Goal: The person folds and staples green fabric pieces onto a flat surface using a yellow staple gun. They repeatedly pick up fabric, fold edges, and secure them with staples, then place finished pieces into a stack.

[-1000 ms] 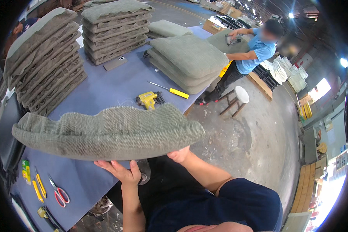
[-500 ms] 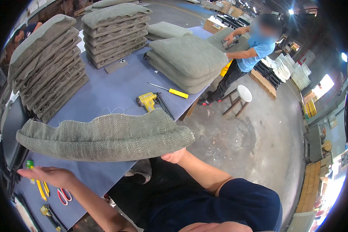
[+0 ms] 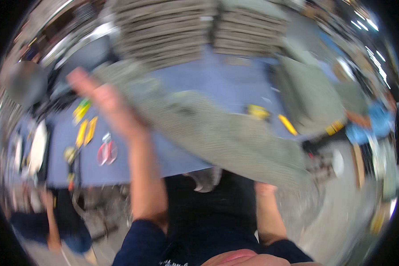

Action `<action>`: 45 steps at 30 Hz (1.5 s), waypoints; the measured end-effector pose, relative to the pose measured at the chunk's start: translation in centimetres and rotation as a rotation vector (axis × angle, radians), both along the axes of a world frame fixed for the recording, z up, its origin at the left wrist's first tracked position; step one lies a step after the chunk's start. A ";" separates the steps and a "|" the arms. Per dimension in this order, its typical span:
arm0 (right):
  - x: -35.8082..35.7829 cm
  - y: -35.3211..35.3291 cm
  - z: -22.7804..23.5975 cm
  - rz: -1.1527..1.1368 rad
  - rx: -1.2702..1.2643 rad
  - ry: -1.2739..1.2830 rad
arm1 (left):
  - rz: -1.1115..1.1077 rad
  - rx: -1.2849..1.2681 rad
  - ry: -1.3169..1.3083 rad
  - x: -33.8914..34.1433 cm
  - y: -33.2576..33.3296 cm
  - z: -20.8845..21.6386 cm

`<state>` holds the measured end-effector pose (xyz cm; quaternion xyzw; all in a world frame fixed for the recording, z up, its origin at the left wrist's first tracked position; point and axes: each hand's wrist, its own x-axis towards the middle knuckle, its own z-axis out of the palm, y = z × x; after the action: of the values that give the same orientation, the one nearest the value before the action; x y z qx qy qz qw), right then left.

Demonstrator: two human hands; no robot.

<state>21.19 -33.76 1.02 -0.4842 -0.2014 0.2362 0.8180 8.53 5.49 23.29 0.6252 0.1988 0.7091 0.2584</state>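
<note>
A long grey-green fabric-covered cushion point(image 3: 204, 126) slants across the front of me, its left end higher and its right end lower. My left hand point(image 3: 108, 99) is by the cushion's left part, fingers stretched out and blurred; whether it bears any weight I cannot tell. My right hand point(image 3: 266, 188) holds the cushion's lower right end from beneath, most of its fingers hidden by the fabric. Beyond the cushion, a yellow power tool point(image 3: 258, 112) and a yellow-handled screwdriver point(image 3: 288, 125) lie on the blue-grey table point(image 3: 228, 86).
Stacked grey cushions point(image 3: 164, 33) and a second stack point(image 3: 250, 31) stand at the back, with thicker cushions point(image 3: 308, 95) at the right. Red-handled scissors point(image 3: 107, 150) and yellow cutters point(image 3: 86, 131) lie left. A person in blue point(image 3: 372, 126) is at the right; another person's arm point(image 3: 52, 217) shows lower left.
The view has swung left. My left hand has risen from below the cushion to its left part, and the cushion now tilts down to the right. My right hand stays at its right end.
</note>
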 end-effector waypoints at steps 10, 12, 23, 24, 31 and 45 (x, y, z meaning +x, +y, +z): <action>0.7 0.4 2.1 -0.539 -0.106 -0.633 | -0.007 0.202 0.223 0.5 -12.9 -0.5; 1.4 1.8 2.8 -0.531 -0.036 -0.553 | -0.055 0.372 0.224 2.7 -17.6 -1.9; 2.3 4.0 3.8 -0.469 0.089 -0.386 | -0.231 0.730 0.368 3.9 -15.2 0.0; 2.5 3.6 3.7 -0.490 0.084 -0.386 | -0.116 0.657 0.432 3.1 -11.4 1.6; 3.0 3.0 1.8 -0.602 -0.031 -0.322 | 0.172 -0.182 0.364 -0.9 10.2 1.4; 3.1 7.5 13.7 -0.462 -0.373 -0.751 | -0.078 -0.277 0.063 -4.2 11.9 0.1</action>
<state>24.27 -26.22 14.76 -0.7066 -0.3245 -0.1111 0.6189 4.31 17.41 23.42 0.6127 0.2781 0.6444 0.3632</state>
